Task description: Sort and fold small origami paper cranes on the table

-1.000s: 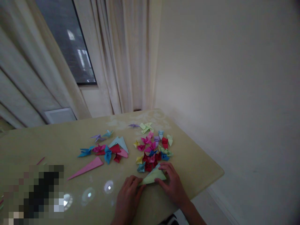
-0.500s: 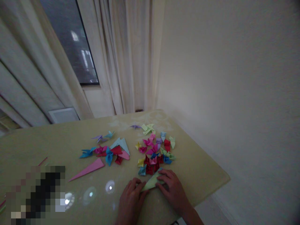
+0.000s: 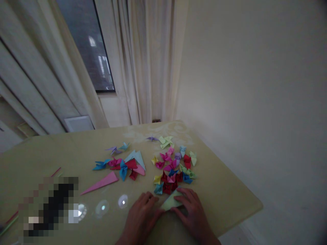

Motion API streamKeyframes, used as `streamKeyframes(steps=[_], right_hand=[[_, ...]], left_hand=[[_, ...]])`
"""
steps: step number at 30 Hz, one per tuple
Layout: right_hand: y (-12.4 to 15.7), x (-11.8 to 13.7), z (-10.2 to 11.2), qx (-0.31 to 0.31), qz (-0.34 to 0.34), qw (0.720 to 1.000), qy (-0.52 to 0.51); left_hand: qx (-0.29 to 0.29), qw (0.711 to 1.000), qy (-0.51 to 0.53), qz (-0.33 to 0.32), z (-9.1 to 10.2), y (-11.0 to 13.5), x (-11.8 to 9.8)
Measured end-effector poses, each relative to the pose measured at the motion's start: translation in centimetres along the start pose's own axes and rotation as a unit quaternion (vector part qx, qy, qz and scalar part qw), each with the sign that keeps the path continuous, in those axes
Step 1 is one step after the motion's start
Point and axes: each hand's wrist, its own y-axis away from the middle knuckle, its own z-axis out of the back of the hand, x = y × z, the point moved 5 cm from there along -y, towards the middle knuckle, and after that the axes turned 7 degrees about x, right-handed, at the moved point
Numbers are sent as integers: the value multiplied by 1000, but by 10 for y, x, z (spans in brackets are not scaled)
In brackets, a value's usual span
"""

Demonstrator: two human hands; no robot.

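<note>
A light green piece of folded paper (image 3: 171, 202) lies slanted on the table at the front of the paper pile. My right hand (image 3: 193, 211) has its fingers on the paper's right end, with the thumb at its lower edge. Curled at the left, my left hand (image 3: 141, 215) keeps its thumb at the paper's pointed left corner. Just beyond the paper are dark red folded pieces (image 3: 167, 187) and a teal one (image 3: 158, 188). The fingertips of my right hand cover part of the green paper.
Several folded paper pieces, among them a pink pointed strip (image 3: 100, 183), blue figures (image 3: 123, 170) and a purple crane (image 3: 152, 138), lie on the table (image 3: 227, 197). Its right edge runs near the wall. A blurred-out dark object (image 3: 55, 204) is at the left.
The whole view has shifted, so things sit a little farther right. The green paper looks wider and less slender, and my left fingers have drawn back, leaving the thumb at its corner.
</note>
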Motion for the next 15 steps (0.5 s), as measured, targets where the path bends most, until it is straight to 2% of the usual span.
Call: streamKeyframes(steps=[2,5,7,9,11,12,15], right_hand=[[1,0,3,-23,9,1000,2],[3,2,7,-53,17,998,0],[3,3,8,-60,22,998,0],[2,5,8,-59,28,998,2],[1,7,9,-60,37,998,5],[1,8,10,-63,42,997,7],[2,11,13,-83,57,995,9]], left_hand=[[-48,998,12,35,34,-10,29],[-145,981,-27,125,91,-29,88],[-152,976,-57,146,116,-49,117],[-91,981,-96,139,124,-77,130],[10,980,-140,143,117,-106,134],[40,976,-153,149,113,-121,133],[86,966,-170,177,98,-157,132]])
